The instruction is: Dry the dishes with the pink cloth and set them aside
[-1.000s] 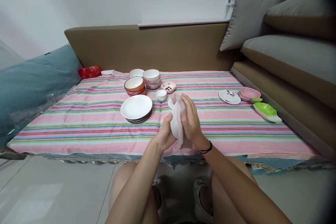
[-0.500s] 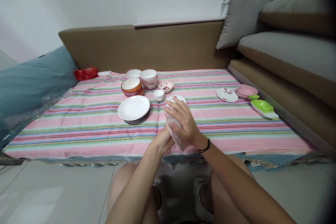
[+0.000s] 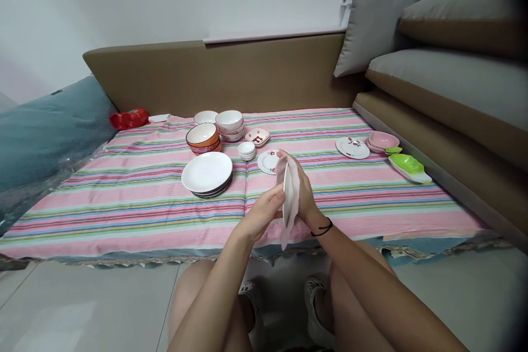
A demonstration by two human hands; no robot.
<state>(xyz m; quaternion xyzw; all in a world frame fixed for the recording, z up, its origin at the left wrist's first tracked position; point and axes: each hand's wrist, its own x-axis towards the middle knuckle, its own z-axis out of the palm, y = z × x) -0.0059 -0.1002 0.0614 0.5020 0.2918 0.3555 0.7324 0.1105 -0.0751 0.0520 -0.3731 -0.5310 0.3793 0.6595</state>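
My left hand (image 3: 264,210) grips the near left edge of a small white plate (image 3: 286,193), its thumb on the rim. The plate stands almost on edge, so its face is mostly hidden. Behind it, my right hand (image 3: 306,193) presses a pale pink cloth (image 3: 293,210) against the plate's right side, and one end of the cloth hangs below. Just beyond my hands a flower-patterned plate (image 3: 267,161) lies flat, partly covered from view. A stack of small white dishes (image 3: 247,149) and a stack of larger white plates (image 3: 207,171) are to the left.
Orange bowls (image 3: 203,135), white bowls (image 3: 229,120) and a square pink dish (image 3: 257,136) sit at the back. On the right are another flowered plate (image 3: 352,147), pink bowls (image 3: 383,141) and a green leaf-shaped dish (image 3: 408,167). Cushions (image 3: 445,82) rise along the right side.
My hands have turned the cloth-wrapped plate from lying under my right palm to nearly upright. Its rim now shows between my hands, and more of the flowered plate behind is visible.
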